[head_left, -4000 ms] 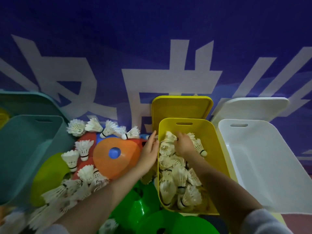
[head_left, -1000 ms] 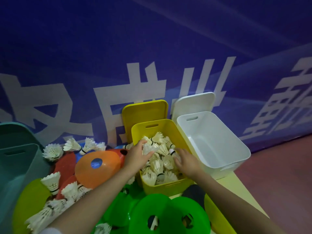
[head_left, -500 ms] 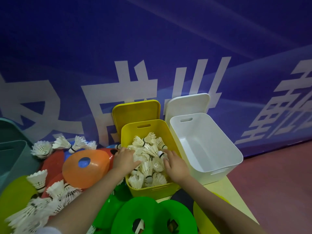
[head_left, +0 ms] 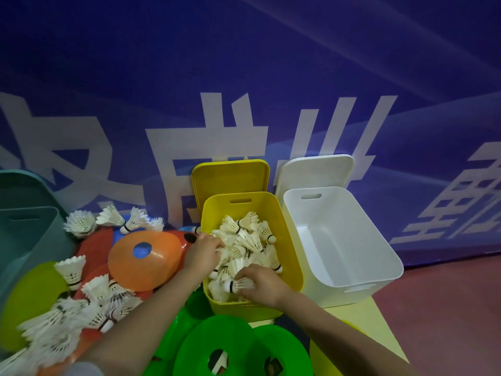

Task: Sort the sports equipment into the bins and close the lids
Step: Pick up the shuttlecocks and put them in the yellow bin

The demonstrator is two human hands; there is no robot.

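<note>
I see my right hand (head_left: 261, 287) low in the yellow bin (head_left: 290, 256), fingers curled round one shuttlecock (head_left: 238, 284); it lies flat, its dark-banded cork end pointing left, feathers under my palm; my left hand (head_left: 202, 252) reaches over the bin's left rim, fingers bent down onto the white heap of shuttlecocks (head_left: 248, 240), which point every way; I cannot tell if it pinches one; the yellow lid (head_left: 230, 177) stands up behind; the white bin (head_left: 349, 267) sits just beside, its lid (head_left: 315, 170) up too; more loose shuttlecocks (head_left: 73, 316) lie on the orange cone (head_left: 147, 260) pile at left; green cones (head_left: 219, 346) sit near me; big white signs on the blue wall (head_left: 244, 63), I cannot read them.
</note>
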